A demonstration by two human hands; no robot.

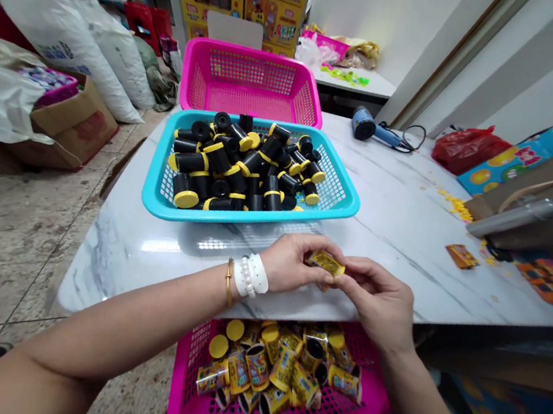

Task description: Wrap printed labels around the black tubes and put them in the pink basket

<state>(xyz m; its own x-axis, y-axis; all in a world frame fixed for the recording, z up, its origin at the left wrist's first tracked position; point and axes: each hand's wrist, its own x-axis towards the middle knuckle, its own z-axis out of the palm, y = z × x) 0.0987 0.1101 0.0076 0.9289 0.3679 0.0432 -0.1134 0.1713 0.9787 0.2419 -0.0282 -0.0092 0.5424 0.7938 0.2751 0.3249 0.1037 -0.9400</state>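
Observation:
My left hand (pixel 295 261) has its fingers closed around a small yellow printed sleeve (pixel 327 263), above the front edge of the table. At the sleeve's right end, the thumb and fingertips of my right hand (pixel 380 300) pinch it. Whether a canister sits inside the sleeve is hidden by my fingers. Just below my hands, a pink basket (pixel 178 383) holds several yellow-labelled canisters (pixel 257 366), some showing dark open ends and others yellow caps. Beyond my hands, a turquoise basket (pixel 245 218) is heaped with black canisters (pixel 217 157) with yellow caps.
Another pink basket (pixel 253 87) stands behind the turquoise one. A blue heat gun (pixel 364 124) with its cord, a red plastic bag (pixel 467 150) and a cardboard box (pixel 535 192) occupy the marble-patterned table's (pixel 393 201) far and right sides. White sacks (pixel 60 33) line the left floor.

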